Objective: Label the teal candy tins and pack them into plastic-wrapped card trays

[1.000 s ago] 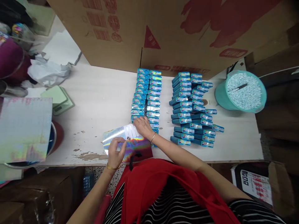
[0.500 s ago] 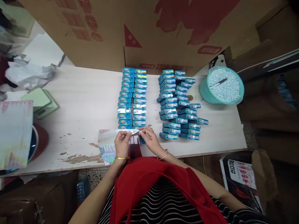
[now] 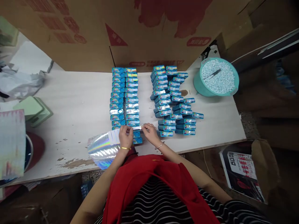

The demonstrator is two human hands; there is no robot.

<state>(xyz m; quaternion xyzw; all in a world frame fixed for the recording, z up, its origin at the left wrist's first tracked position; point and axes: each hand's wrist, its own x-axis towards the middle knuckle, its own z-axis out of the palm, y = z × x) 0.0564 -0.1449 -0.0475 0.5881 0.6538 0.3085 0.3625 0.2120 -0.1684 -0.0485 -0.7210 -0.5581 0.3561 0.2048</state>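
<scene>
My left hand and my right hand pinch opposite ends of a narrow shiny sticker. It is stretched level over the near end of the right-hand row of small blue boxes; whether it touches a box I cannot tell. A rainbow-sheened sticker sheet extends left from under my left hand, with pale strips along its upper right part. Another row of blue boxes stands just left, its near end partly hidden by the sheet and my left hand.
More blue boxes stand in uneven rows to the right. A turquoise basin of small pale pieces holds a dark, thin tool. A large carton walls off the back. At left are a green scale and a dark red bucket.
The sticker has come off the sheet and is now stretched between my hands over the boxes. The sheet has swung down to the left. My hands are farther apart, and the view has shifted.
</scene>
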